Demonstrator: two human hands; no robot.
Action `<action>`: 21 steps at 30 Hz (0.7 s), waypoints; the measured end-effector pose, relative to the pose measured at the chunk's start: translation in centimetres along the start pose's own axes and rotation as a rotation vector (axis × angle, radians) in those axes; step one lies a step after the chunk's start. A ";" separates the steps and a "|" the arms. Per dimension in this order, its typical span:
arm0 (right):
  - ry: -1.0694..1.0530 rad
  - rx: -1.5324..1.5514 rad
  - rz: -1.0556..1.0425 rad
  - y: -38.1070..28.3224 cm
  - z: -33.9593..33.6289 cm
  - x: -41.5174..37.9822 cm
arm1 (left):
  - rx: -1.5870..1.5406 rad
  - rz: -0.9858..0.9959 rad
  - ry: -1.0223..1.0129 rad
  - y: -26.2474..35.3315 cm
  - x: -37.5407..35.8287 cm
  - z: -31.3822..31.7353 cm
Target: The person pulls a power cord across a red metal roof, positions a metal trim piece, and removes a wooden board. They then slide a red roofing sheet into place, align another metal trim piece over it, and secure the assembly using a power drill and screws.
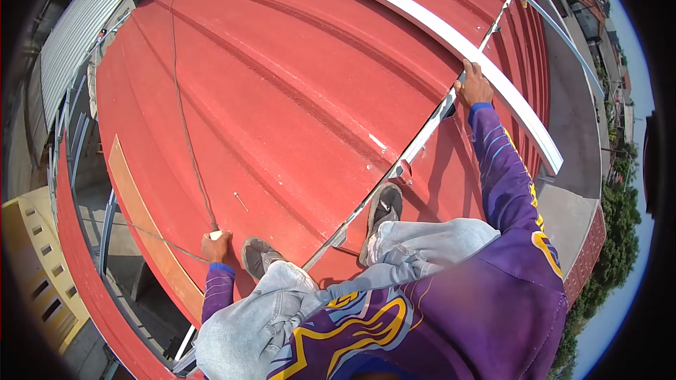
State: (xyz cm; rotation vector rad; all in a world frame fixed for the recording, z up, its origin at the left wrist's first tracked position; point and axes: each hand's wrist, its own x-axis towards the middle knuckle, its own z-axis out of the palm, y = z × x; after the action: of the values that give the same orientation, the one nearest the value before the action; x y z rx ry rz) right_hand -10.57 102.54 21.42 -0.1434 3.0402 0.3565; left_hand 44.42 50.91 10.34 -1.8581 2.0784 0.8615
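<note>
Our shirt (486, 309) overhangs the roof (282, 112). At its near end our left hand (216, 248) closes on the cord (181, 109) and a pale block (215, 235), we judge to keep tension; at its right, our right hand (477, 90) curls against the beam (451, 35), its grip unclear.

Hard, bright daylight pours over the red metal roofing sheets (267, 98), showing up their ribs as darker bands. A crisp shadow lies on the lower sheet (447, 162), between the knees and the right arm's purple sleeve (496, 155). The long white metal channel (422, 17) glares almost white along its face. The wide lens bows straight edges into curves, and black fills the corners around the round view. A soft smudge hazes the purple shirt (486, 295) up close, while the roofing looks fairly sharp.
</note>
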 end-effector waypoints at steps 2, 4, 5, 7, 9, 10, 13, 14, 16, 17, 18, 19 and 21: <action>0.027 -0.016 0.047 1.1 0.3 0.7 | -0.071 -0.047 -0.055 2.0 -1.4 -1.3; 0.041 0.010 0.093 0.4 0.4 2.4 | 0.078 0.052 0.041 0.2 -0.3 -1.0; 0.016 -0.005 0.113 0.1 -0.2 2.8 | 0.064 0.070 0.048 0.4 -0.6 -1.0; 0.016 -0.050 0.064 0.8 0.9 3.6 | 0.093 0.061 0.052 1.2 -1.2 -1.4; -0.017 0.057 -0.092 -0.8 1.3 3.0 | 0.122 0.046 0.038 1.3 -0.9 -1.3; -0.036 0.089 -0.207 -2.5 1.0 1.6 | 0.105 0.058 0.030 0.9 -0.6 -1.0; -0.125 0.163 -0.504 -9.0 0.4 -4.0 | 0.123 0.076 0.009 0.5 -0.1 -0.9; -0.169 0.173 -0.574 -10.6 0.4 -5.4 | 0.147 0.089 0.002 0.5 0.0 -0.9; -0.248 0.207 -0.719 -13.5 0.3 -8.2 | 0.189 0.112 0.030 0.3 0.1 -0.8; -0.279 0.225 -0.790 -14.7 0.1 -9.5 | 0.228 0.154 0.050 0.5 0.1 -0.8; -0.305 0.211 -0.833 -15.7 0.0 -10.7 | 0.220 0.145 0.032 0.7 0.0 -1.0; -0.329 0.192 -0.872 -16.5 -0.1 -11.8 | 0.213 0.133 0.039 0.7 0.1 -0.9; -0.364 0.168 -0.890 -17.3 -0.3 -13.0 | 0.200 0.145 0.047 0.2 0.2 -0.5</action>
State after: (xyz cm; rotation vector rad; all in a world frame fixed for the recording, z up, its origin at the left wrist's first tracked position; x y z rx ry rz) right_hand 4.10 86.82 18.94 -1.1957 2.3239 0.0392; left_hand 44.32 50.44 10.71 -1.6573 2.2576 0.6185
